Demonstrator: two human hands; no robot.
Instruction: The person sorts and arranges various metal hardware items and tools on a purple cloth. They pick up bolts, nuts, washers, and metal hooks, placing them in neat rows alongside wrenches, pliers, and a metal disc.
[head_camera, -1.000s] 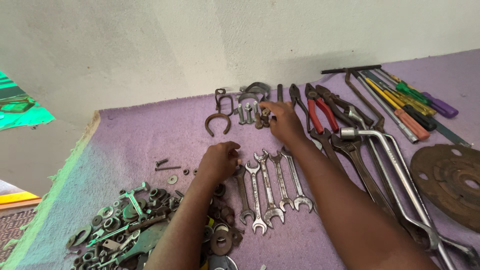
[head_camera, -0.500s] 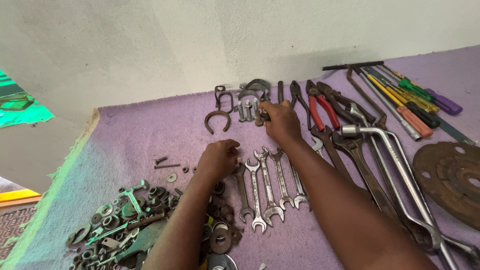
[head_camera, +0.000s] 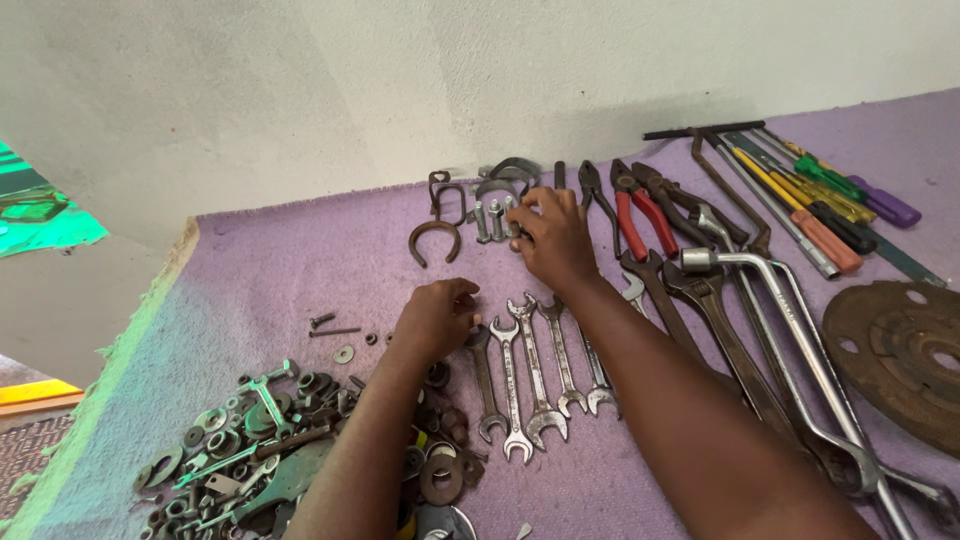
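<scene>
**Beside the row of bolts: right hand busy, left hand curled**

Against the wall, the row of bolts (head_camera: 495, 220) stands on the purple mat (head_camera: 260, 270). The right hand (head_camera: 552, 243) reaches to the row's right end, fingers pinched there, probably on a bolt, though the hand hides it. Such bolts are hard, heavy for their size and easily tipped; the shank gives the best hold. Below the row, the left hand (head_camera: 436, 320) rests loosely curled by the wrenches (head_camera: 535, 375), its contents unclear.
</scene>
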